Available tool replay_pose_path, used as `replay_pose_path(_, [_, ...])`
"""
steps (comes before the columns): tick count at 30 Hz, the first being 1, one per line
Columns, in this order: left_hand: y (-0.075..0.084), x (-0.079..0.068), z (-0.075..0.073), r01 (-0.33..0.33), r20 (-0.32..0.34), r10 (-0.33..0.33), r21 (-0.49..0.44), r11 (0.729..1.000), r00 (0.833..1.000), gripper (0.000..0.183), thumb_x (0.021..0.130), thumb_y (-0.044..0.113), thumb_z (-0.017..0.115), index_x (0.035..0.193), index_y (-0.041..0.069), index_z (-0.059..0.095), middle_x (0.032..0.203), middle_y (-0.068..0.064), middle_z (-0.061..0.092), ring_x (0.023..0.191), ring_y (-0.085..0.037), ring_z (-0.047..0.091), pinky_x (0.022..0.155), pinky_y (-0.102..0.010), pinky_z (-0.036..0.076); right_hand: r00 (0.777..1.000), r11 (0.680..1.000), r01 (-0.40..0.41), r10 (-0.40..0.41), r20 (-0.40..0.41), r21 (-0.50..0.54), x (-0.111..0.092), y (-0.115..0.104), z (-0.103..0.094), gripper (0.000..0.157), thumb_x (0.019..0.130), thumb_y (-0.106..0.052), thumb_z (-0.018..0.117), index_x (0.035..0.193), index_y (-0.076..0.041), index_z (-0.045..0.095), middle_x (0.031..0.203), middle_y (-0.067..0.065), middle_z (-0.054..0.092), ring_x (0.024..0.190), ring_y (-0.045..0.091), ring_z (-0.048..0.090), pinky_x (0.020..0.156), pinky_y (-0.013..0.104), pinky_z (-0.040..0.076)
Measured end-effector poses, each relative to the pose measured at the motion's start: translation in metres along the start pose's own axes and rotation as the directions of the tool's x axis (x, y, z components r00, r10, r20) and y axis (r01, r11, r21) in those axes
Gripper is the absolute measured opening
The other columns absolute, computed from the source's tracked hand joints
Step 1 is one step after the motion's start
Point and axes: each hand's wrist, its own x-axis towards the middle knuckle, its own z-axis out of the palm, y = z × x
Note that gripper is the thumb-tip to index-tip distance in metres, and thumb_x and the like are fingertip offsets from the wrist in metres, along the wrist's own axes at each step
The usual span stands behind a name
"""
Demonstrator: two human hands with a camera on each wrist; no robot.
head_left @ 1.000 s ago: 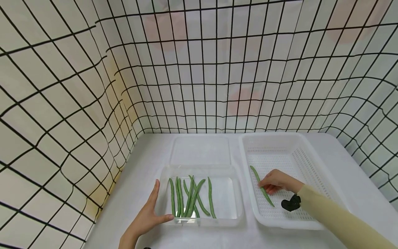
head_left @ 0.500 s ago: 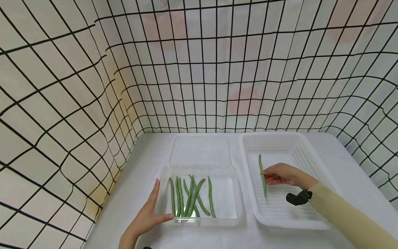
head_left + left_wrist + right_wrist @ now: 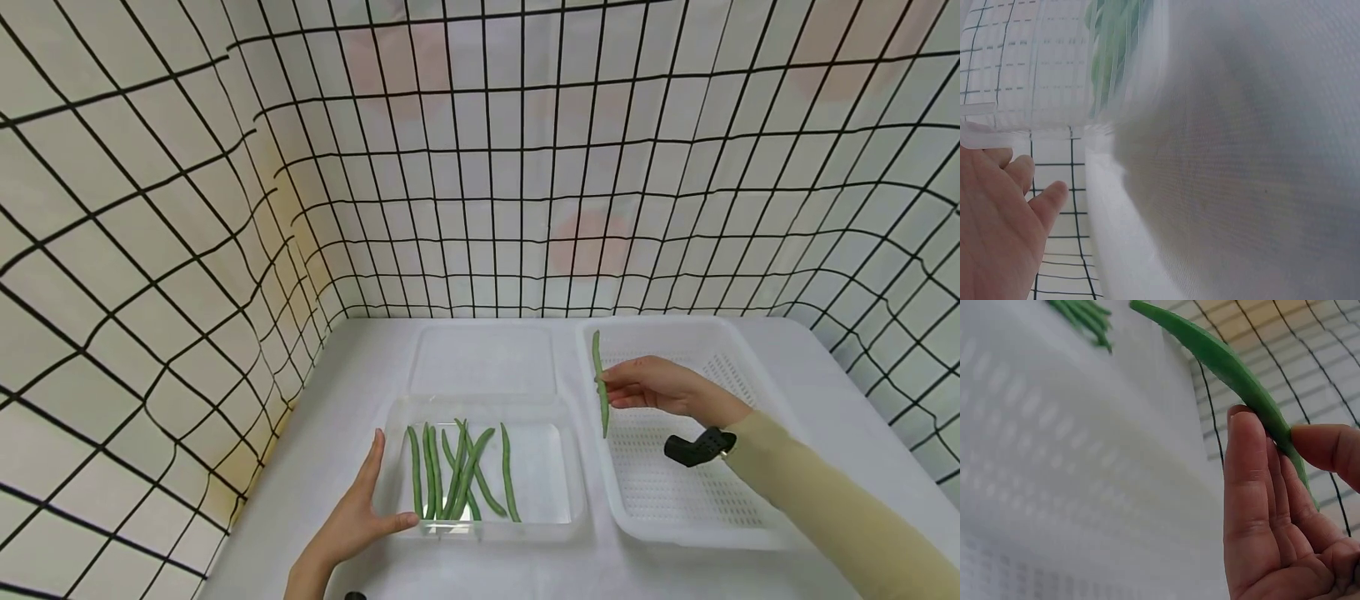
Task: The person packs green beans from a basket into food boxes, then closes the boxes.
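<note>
A single green bean [image 3: 601,385] is pinched between the thumb and fingertips of my right hand [image 3: 660,388], held over the left rim of the white perforated basket [image 3: 626,527]. The right wrist view shows this green bean [image 3: 1229,365] slanting up from the fingers. My left hand [image 3: 352,518] rests with spread fingers at the left front corner of a clear plastic container [image 3: 525,531]. Several green beans [image 3: 468,475] lie inside that container, some crossing each other. In the left wrist view, the left hand's fingers [image 3: 1047,203] are at the container's rim [image 3: 997,134].
Behind the container lies a clear flat lid [image 3: 483,358] on the white table [image 3: 300,467]. Black netting [image 3: 487,167] over pale cloth walls in the back and sides. A black strap [image 3: 697,447] is on the right wrist.
My right hand lifts the green bean from the basket and carries it up and leftward to the rim, the bean turning more upright. The left hand stays put.
</note>
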Motion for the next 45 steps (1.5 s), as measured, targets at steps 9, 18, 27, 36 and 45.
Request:
replay_pose_path(9, [-0.002, 0.0, 0.001, 0.007, 0.001, -0.007, -0.019, 1.0, 1.0, 0.124, 0.068, 0.042, 0.084, 0.152, 0.032, -0.008, 0.158, -0.005, -0.003, 0.141, -0.035, 0.006, 0.104, -0.064, 0.014, 0.995, 0.999, -0.031, 0.03, 0.091, 0.012, 0.034, -0.005, 0.068, 0.015, 0.093, -0.007, 0.06, 0.1, 0.005, 0.067, 0.091, 0.013, 0.067, 0.079, 0.019, 0.066, 0.076, 0.033, 0.054])
replay_pose_path(18, [-0.001, 0.0, 0.0, 0.011, 0.001, -0.011, -0.016, 1.0, 1.0, 0.125, 0.068, 0.043, 0.084, 0.152, 0.031, -0.007, 0.158, -0.003, -0.003, 0.141, -0.034, 0.006, 0.104, -0.064, 0.014, 0.978, 0.995, -0.093, 0.096, 0.183, -0.022, 0.063, 0.01, 0.127, 0.032, 0.092, -0.006, 0.06, 0.112, 0.019, 0.056, 0.09, 0.02, 0.067, 0.074, 0.019, 0.067, 0.074, 0.033, 0.055])
replay_pose_path(27, [-0.002, 0.0, 0.0, -0.01, -0.009, 0.01, -0.023, 1.0, 1.0, 0.125, 0.067, 0.042, 0.085, 0.152, 0.033, -0.007, 0.158, -0.004, -0.002, 0.141, -0.034, 0.006, 0.104, -0.064, 0.015, 0.967, 0.991, -0.131, 0.136, 0.215, -0.038, 0.082, 0.026, 0.158, 0.034, 0.092, -0.003, 0.059, 0.114, 0.022, 0.054, 0.081, 0.016, 0.067, 0.069, 0.018, 0.067, 0.07, 0.031, 0.055])
replay_pose_path(36, [-0.002, 0.001, 0.001, -0.014, -0.019, 0.014, -0.022, 1.0, 1.0, 0.124, 0.067, 0.042, 0.085, 0.152, 0.033, -0.005, 0.158, -0.004, -0.001, 0.141, -0.032, 0.006, 0.105, -0.062, 0.013, 0.961, 0.982, -0.174, 0.184, 0.207, -0.067, 0.087, 0.042, 0.17, 0.019, 0.09, -0.001, 0.059, 0.098, 0.016, 0.06, 0.074, 0.014, 0.065, 0.064, 0.017, 0.066, 0.067, 0.029, 0.055])
replay_pose_path(45, [-0.002, 0.0, 0.001, -0.024, -0.019, 0.024, -0.022, 0.999, 1.0, 0.124, 0.067, 0.042, 0.084, 0.152, 0.032, -0.006, 0.158, -0.004, -0.001, 0.141, -0.033, 0.006, 0.105, -0.063, 0.014, 0.965, 0.979, -0.181, 0.196, 0.172, -0.098, 0.084, 0.047, 0.168, 0.013, 0.091, -0.003, 0.058, 0.091, 0.009, 0.065, 0.075, 0.014, 0.066, 0.064, 0.017, 0.066, 0.065, 0.029, 0.055])
